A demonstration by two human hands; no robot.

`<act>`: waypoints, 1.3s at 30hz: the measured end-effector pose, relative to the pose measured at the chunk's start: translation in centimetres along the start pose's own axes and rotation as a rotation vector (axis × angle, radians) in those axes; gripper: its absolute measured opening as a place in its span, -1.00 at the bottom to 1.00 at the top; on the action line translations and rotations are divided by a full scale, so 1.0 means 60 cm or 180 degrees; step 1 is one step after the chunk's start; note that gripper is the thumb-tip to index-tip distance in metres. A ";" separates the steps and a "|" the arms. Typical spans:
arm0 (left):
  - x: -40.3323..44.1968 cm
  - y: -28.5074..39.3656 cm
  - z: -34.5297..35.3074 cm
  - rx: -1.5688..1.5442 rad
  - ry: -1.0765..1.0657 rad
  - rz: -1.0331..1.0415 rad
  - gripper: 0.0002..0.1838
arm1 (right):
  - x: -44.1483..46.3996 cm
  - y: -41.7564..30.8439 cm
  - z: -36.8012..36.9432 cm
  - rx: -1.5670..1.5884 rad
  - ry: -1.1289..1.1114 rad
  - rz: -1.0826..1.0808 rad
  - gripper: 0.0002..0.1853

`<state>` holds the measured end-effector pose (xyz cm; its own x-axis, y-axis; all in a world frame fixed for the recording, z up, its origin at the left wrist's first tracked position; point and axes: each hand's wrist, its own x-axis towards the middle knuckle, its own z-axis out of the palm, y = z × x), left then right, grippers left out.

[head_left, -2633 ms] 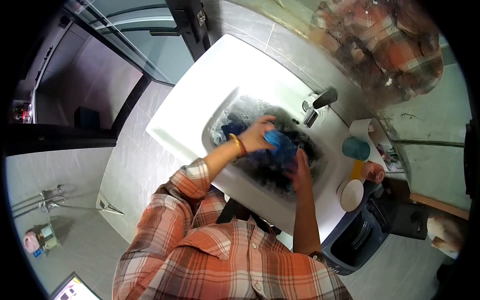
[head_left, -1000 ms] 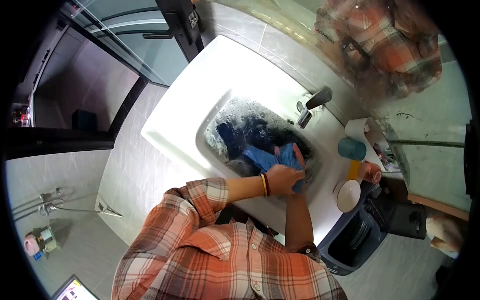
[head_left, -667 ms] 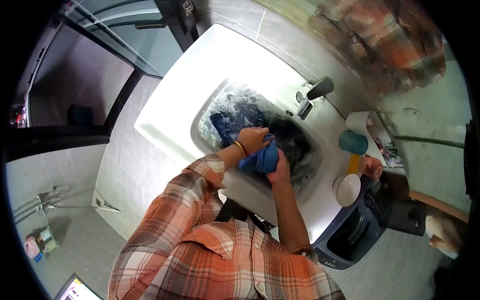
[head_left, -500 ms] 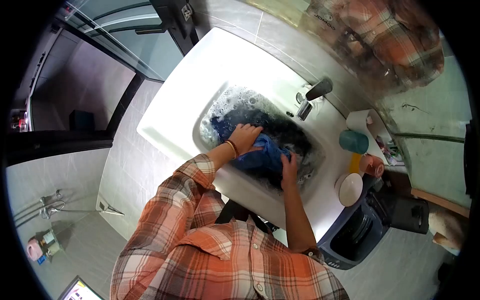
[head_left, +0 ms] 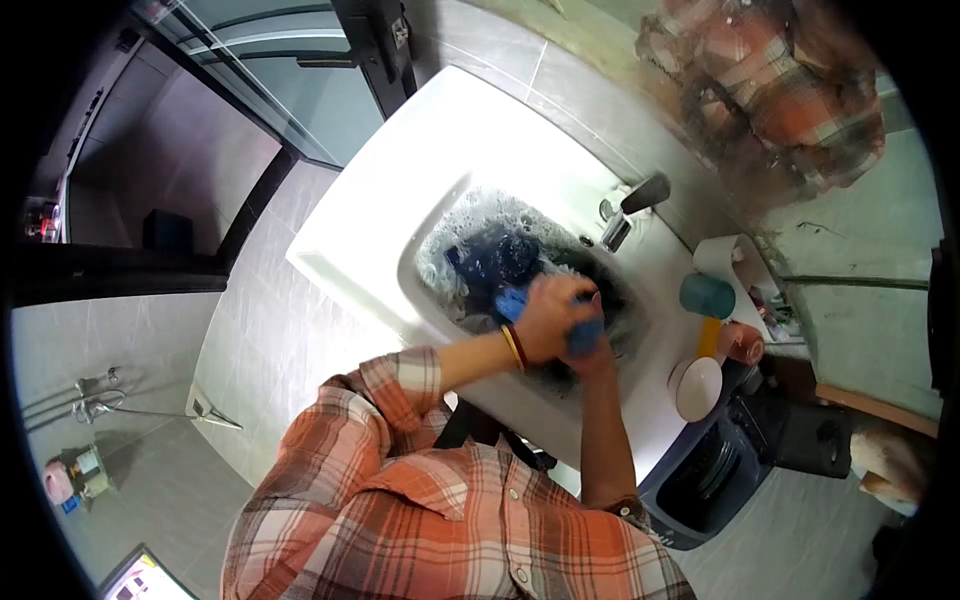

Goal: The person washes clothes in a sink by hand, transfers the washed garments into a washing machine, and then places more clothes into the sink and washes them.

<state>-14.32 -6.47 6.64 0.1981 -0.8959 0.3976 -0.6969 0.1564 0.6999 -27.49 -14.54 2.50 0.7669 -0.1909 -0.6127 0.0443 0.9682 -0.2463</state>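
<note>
A white sink basin [head_left: 405,270] holds sudsy water [head_left: 490,205] with dark navy fabric [head_left: 495,262] soaking in it. Over the water my left hand [head_left: 548,315] is closed on a wet blue cloth [head_left: 584,337], a yellow and dark red band on its wrist. My right hand [head_left: 594,358] grips the same cloth just below and to the right, so the two hands meet with the fabric bunched between them. Part of the blue cloth trails down to the left, beside the navy fabric. Motion blurs the fingers, and the garment's kind is unclear.
A chrome faucet [head_left: 625,215] stands at the basin's back edge. On the right are a teal cup [head_left: 707,296], a pinkish cup [head_left: 742,343] and a white bowl [head_left: 696,389]. Below them sits a dark bin [head_left: 700,480]. A mirror [head_left: 840,240] hangs behind.
My left hand has moved right and down to meet my right hand. The blue cloth, spread between them before, is now bunched up in both hands. The navy fabric shows more.
</note>
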 end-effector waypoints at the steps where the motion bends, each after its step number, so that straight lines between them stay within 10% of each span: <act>1: 0.000 0.035 -0.003 -0.0073 -0.0062 0.0197 -0.64 | 0.013 0.002 -0.020 0.0118 -0.0034 -0.0181 -0.28; 9: -0.040 0.016 0.068 -0.0098 -0.0679 -0.0805 -0.65 | 0.070 0.068 -0.042 -0.0354 0.0347 -0.1653 -0.46; 14: -0.015 -0.124 0.063 0.0195 -0.0189 -0.1827 -0.71 | 0.095 0.069 -0.011 -0.4011 0.0786 -0.2840 -0.56; 15: -0.013 -0.139 0.055 0.0353 -0.0250 -0.2034 -0.70 | 0.087 0.063 -0.002 -0.3854 0.0780 -0.2680 -0.58; 17: -0.011 -0.175 0.027 0.0398 -0.0292 -0.2839 -0.69 | 0.057 0.044 0.007 -0.0067 0.0875 -0.1012 -0.55; 19: -0.029 -0.201 0.002 0.0321 0.0399 -0.2557 -0.57 | 0.040 0.015 -0.010 -0.1432 0.1421 -0.1500 -0.47; 25: -0.047 -0.191 -0.043 0.1047 -0.1579 -0.1764 -0.20 | 0.082 0.057 -0.015 -0.6695 0.1813 -0.2459 -0.31; 29: -0.065 -0.226 -0.003 0.1556 -0.1915 -0.2022 -0.37 | 0.136 0.070 -0.053 -0.6955 0.1972 -0.1056 -0.42; 35: -0.037 -0.225 -0.008 0.0945 -0.2008 -0.2327 -0.43 | 0.181 0.032 -0.139 -0.6485 0.1777 -0.0954 -0.58; 39: 0.001 -0.170 -0.055 0.0352 -0.1492 -0.2380 -0.36 | 0.090 0.006 -0.034 -0.6115 0.1689 -0.2245 -0.58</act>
<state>-4.93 -6.72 1.48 0.3425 -0.8295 -0.4410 -0.5657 -0.5569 0.6081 -24.63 -15.51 -2.41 0.6930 -0.7123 -0.1111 -0.6443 -0.5429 -0.5387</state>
